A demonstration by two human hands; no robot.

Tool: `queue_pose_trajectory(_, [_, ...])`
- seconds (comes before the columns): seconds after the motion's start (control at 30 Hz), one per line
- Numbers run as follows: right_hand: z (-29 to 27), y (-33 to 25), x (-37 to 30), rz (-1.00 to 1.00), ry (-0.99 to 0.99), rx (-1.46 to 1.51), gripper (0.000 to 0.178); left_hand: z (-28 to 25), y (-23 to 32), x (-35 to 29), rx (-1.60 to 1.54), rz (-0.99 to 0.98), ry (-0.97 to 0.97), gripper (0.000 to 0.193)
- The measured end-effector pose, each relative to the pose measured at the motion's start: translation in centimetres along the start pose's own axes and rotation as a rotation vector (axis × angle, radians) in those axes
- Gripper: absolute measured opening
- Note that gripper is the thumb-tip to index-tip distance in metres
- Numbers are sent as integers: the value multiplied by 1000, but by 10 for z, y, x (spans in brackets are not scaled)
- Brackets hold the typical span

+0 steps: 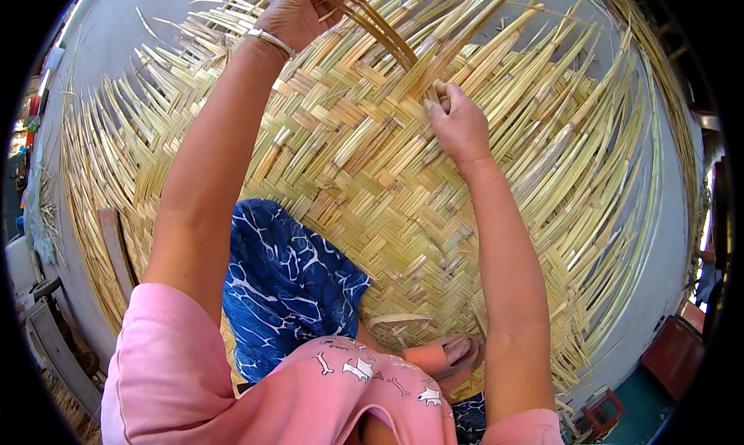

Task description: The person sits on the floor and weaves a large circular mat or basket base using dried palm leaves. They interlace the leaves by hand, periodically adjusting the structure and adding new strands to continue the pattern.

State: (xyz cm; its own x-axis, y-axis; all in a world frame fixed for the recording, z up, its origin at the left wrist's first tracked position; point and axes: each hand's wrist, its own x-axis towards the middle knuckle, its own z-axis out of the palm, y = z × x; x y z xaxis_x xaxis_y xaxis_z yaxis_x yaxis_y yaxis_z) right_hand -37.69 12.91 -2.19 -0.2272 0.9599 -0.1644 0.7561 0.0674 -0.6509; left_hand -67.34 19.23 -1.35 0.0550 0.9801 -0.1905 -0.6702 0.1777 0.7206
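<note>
A large woven mat [364, 174] of pale yellow flat strips lies on the grey floor beneath me. My left hand [298, 11], with a metal bracelet at the wrist, reaches to the far edge and grips a bundle of loose strips [384, 34], lifting them off the weave. My right hand [457, 123] presses down on the mat where those raised strips meet the woven part, fingers pinched on a strip end. Loose unwoven strips fan out from the mat on all sides.
My knee in blue patterned cloth [287, 282] and my foot in a pink sandal [449, 356] rest on the mat. A wooden slat [116, 251] lies at the left edge. A small red stool [601, 414] and a red box [674, 352] stand at the lower right.
</note>
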Motion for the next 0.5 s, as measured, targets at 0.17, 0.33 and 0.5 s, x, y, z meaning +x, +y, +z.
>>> queue_pose_trajectory(0.17, [1,3,1,-8,74,70,21,17,-3,-29,292,250,188,14])
queue_pose_trajectory(0.33, [14,4,-10,-176,262,-158,19,9,-24,-33,525,456,466,18])
queue_pose_trajectory(0.5, [17,1,-22,-309,399,-238,24,0,-28,-22,643,502,408,18])
